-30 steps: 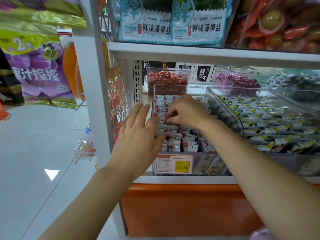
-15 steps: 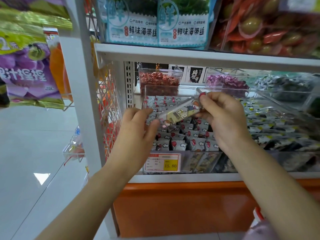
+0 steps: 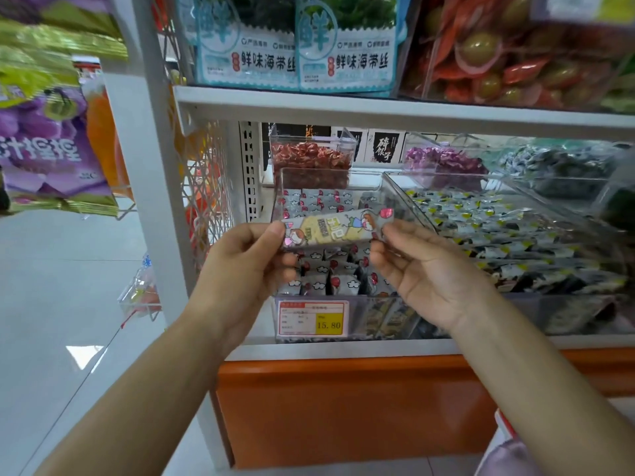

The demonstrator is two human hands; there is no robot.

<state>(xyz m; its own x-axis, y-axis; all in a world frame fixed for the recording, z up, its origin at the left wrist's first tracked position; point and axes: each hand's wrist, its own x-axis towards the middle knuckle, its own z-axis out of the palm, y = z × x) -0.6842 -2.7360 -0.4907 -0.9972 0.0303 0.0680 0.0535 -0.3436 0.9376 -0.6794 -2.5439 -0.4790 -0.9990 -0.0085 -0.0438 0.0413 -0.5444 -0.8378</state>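
Holding a long yellow-and-white cartoon-printed snack packet (image 3: 335, 229) level at frame centre, above the clear plastic bin (image 3: 279, 201) of small white sachets (image 3: 318, 286), the left hand (image 3: 247, 266) pinches its left end and the right hand (image 3: 426, 269) its right end, probably to read the print.

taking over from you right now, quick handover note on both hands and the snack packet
Left hand pinches the left end of the snack packet; right hand pinches the right end.
Packet is held level in front of the clear bin of small packets, above the price tag.
Done: one packet in hand, clear of the bin.
Left: probably check it, then put it back or carry it off.
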